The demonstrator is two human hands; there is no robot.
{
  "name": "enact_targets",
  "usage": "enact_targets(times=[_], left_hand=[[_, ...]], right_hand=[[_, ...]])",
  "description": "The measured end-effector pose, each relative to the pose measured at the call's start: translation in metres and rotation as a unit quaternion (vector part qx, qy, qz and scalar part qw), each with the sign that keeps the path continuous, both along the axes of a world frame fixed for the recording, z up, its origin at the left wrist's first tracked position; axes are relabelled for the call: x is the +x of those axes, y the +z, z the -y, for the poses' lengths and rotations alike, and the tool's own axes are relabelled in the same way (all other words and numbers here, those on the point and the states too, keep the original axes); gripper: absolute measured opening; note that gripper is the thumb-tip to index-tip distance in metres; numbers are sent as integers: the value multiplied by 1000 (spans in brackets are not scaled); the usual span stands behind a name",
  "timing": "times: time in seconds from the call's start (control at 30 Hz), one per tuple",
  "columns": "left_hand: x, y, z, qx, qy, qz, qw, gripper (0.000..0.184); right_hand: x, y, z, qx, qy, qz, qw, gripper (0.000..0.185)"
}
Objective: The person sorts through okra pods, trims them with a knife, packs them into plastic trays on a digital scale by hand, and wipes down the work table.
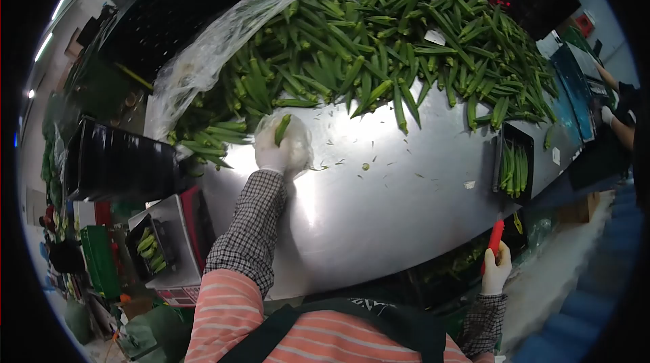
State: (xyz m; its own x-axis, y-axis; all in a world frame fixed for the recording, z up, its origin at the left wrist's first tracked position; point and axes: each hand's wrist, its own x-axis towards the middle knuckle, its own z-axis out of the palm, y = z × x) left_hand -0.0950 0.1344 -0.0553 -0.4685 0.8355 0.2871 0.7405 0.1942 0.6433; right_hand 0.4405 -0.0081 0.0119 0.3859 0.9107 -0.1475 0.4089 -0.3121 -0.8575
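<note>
My left hand (pixel 273 152), in a white glove, is over the steel table (pixel 379 194) at the near edge of the okra heap (pixel 399 45). Its fingers are closed around an okra pod (pixel 282 130). A pale, translucent round shape, perhaps thin plastic, lies against that hand; what it is I cannot make out. Low on the right, my gloved right hand (pixel 497 273) grips a red-handled knife (pixel 496 238) pointing upward, just past the table's front edge. Beyond its tip, a black tray (pixel 497 160) holds several okra pods (pixel 514 170) side by side.
Clear plastic sheeting (pixel 203 58) borders the heap on the left. A black bin (pixel 122 163) stands at the table's left end, above a scale (pixel 179 278) with another black tray (pixel 139 265) of okra. Okra scraps (pixel 365 166) dot the steel. A co-worker's arm (pixel 621 131) shows at right.
</note>
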Motion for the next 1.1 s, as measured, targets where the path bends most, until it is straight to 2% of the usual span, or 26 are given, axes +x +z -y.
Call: enact_targets(times=[0.1,0.17,0.23,0.3,0.37,0.43,0.5,0.57,0.63,0.7,0.77,0.83,0.9,0.97,1.0,1.03,1.1], left_hand=[[60,7,-32,54,-114,-14,992,38],[132,31,-34,31,-150,49,987,35],[193,38,-31,-5,-234,94,968,35],[246,65,-32,-121,-377,38,917,34],[305,62,-21,-161,-472,27,866,31],[352,60,7,117,-525,46,842,35],[399,49,36,-92,-582,-20,808,41],[442,18,75,-39,-639,47,767,51],[452,15,116,-133,-650,201,721,47],[443,19,127,-160,-643,353,661,42],[405,48,115,-180,-571,402,693,37],[353,55,92,-148,-511,379,757,39],[273,62,85,-21,-433,346,832,43],[180,91,106,17,-343,406,847,47],[137,85,123,83,-299,325,893,42],[91,73,149,29,-253,319,913,45],[31,79,200,14,-113,132,985,45]], right_hand=[[18,-10,15,8,-6,28,1000,28],[17,3,23,-6,-54,22,998,27],[24,9,37,-20,-83,19,996,28],[33,11,56,6,-109,38,993,28],[44,10,81,24,-130,72,989,29],[59,8,110,30,-149,122,981,29],[63,22,133,31,-180,111,977,28],[68,27,156,53,-212,100,971,28],[81,30,173,34,-230,99,968,29],[96,24,180,25,-240,110,964,30],[89,29,161,20,-214,109,971,32],[61,36,123,50,-163,79,982,33],[45,12,86,56,-90,68,992,32],[4,2,43,43,-1,73,996,32],[-24,-1,24,70,85,73,991,31],[-57,-1,7,97,168,74,978,31],[-126,5,-13,118,326,84,934,31]])
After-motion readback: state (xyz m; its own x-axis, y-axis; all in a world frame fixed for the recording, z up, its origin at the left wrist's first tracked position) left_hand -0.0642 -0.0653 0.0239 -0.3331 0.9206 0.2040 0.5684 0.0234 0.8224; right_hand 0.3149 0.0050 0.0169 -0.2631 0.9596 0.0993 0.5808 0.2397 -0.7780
